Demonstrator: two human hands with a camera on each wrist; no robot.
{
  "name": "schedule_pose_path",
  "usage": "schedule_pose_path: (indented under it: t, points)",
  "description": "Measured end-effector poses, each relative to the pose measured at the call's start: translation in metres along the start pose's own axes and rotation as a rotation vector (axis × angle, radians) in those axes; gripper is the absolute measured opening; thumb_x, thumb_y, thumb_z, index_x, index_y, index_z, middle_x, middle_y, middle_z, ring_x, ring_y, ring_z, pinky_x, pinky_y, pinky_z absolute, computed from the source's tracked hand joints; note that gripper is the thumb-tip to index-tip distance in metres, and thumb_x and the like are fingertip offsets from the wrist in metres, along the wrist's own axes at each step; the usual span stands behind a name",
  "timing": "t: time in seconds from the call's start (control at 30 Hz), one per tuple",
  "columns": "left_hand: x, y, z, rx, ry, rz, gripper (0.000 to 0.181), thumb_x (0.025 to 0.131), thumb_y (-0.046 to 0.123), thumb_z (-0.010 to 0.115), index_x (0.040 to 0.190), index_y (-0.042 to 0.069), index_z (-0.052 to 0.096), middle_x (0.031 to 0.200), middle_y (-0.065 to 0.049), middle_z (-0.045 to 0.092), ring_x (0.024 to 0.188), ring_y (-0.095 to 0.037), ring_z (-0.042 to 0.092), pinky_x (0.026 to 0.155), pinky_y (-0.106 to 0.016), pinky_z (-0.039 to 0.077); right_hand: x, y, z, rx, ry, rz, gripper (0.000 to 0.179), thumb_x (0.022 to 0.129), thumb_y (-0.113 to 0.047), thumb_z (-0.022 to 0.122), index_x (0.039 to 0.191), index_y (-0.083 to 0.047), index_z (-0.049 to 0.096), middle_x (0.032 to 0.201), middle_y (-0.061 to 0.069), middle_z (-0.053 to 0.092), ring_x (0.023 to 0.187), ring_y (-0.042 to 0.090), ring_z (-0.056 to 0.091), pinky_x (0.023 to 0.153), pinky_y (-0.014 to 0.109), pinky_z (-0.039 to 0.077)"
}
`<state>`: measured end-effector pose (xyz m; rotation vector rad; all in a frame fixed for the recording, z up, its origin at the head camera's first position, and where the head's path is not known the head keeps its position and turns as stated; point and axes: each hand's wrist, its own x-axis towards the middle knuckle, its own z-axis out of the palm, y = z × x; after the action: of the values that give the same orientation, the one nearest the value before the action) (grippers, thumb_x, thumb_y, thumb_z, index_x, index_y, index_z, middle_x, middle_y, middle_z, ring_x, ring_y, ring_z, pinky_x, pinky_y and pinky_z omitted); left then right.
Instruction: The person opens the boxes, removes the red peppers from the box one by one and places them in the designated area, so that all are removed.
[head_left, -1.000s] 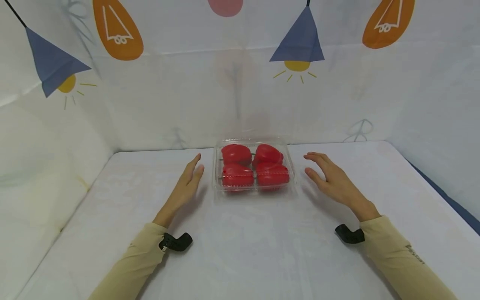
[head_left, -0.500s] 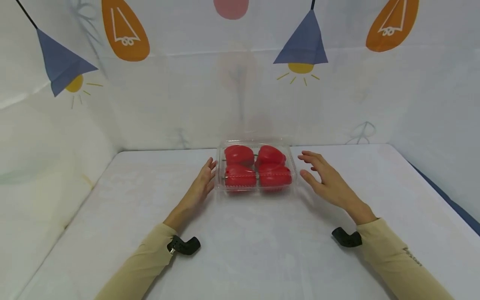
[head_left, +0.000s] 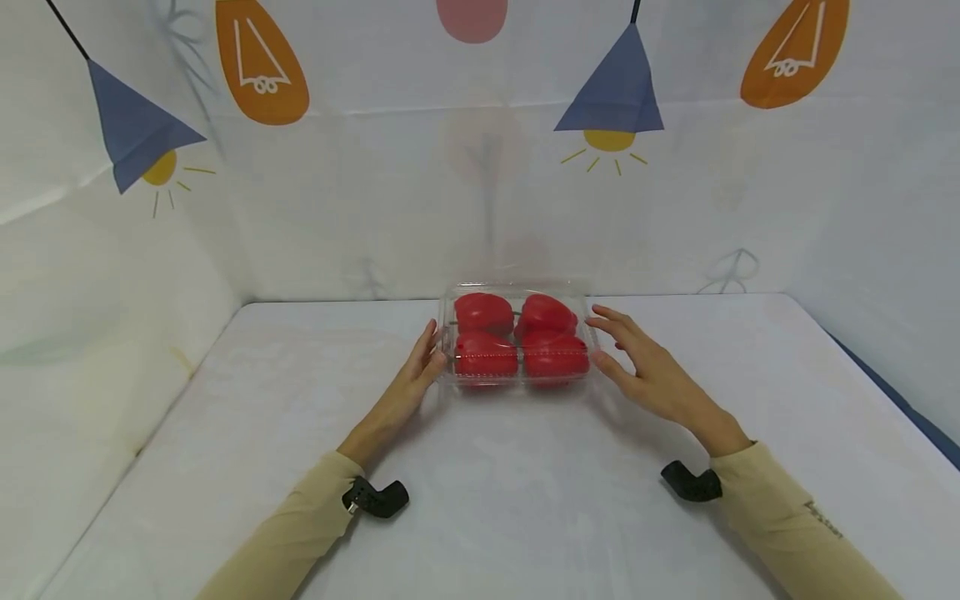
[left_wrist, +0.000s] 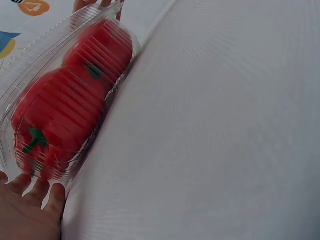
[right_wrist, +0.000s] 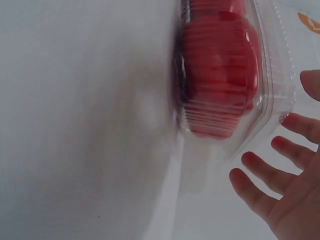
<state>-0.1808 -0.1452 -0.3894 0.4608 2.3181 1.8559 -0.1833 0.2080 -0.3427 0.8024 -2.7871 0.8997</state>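
"Where's the clear plastic box (head_left: pixel 519 288) from where you're standing?"

"Towards the far edge of the white desk (head_left: pixel 510 492), between the person's two hands. Four red peppers (head_left: pixel 556 360) show through it, two in front and two behind."

"And the left hand (head_left: pixel 401 390)?"

"Right at the box's left side, its grip apart, fingers stretched out. Down by the wrist, the fingertips look to be against the plastic, or very nearly; I can't swear to contact. There's a green stem (left_wrist: pixel 36 140) just inside that end."

"The right hand (head_left: pixel 654 379)?"

"Also apart, fingers fanned out beside the right side. Whether the index finger meets the rim, I can't tell."

"What's on the arms?"

"Tan sleeves (head_left: pixel 296 521), with a black fitting (head_left: pixel 692 482) at each wrist. On the white cloth behind, blue lamps (head_left: pixel 613 87) and orange bulbs (head_left: pixel 264 71) are printed."
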Motion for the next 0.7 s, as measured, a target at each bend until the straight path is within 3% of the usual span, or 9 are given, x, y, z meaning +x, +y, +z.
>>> schedule_pose_path:
  t: [0.2,0.37,0.57,0.7]
  points:
    - [0.000,-0.002,0.002,-0.019,-0.007,0.013,0.088,0.092,0.045,0.056,0.152,0.021,-0.003,0.160,-0.001,0.007,0.147,-0.028,0.012,0.117,-0.050,0.017,-0.001,-0.009,0.003,-0.068,-0.010,-0.030,0.060,0.092,-0.040,0.058,0.145,-0.024,0.035,0.155,-0.003,0.024,0.136,0.029,0.037,0.097,0.060,0.043]
    - [0.002,-0.006,0.007,-0.006,-0.007,0.020,0.105,0.082,0.044,0.070,0.152,0.022,-0.004,0.160,0.000,0.008,0.146,-0.029,0.017,0.117,-0.049,0.021,-0.001,-0.014,0.007,-0.148,-0.007,-0.042,0.066,0.086,-0.048,0.062,0.143,-0.024,0.039,0.154,0.000,0.027,0.135,0.029,0.038,0.093,0.056,0.048]
    - [0.000,-0.006,0.009,0.101,0.042,-0.034,0.112,0.075,0.046,0.076,0.152,0.030,-0.003,0.159,0.000,0.013,0.144,-0.027,0.024,0.115,-0.048,0.027,0.001,-0.019,0.012,-0.234,0.042,-0.110,0.068,0.080,-0.048,0.070,0.137,-0.018,0.047,0.147,0.004,0.041,0.126,0.029,0.050,0.087,0.049,0.053]
    - [0.000,-0.008,0.009,0.153,0.071,-0.034,0.110,0.075,0.043,0.077,0.152,0.030,-0.001,0.158,0.000,0.016,0.143,-0.027,0.026,0.114,-0.048,0.028,0.005,-0.020,0.013,-0.284,0.087,-0.168,0.069,0.076,-0.044,0.075,0.134,-0.016,0.050,0.142,0.007,0.047,0.119,0.028,0.055,0.083,0.045,0.056]
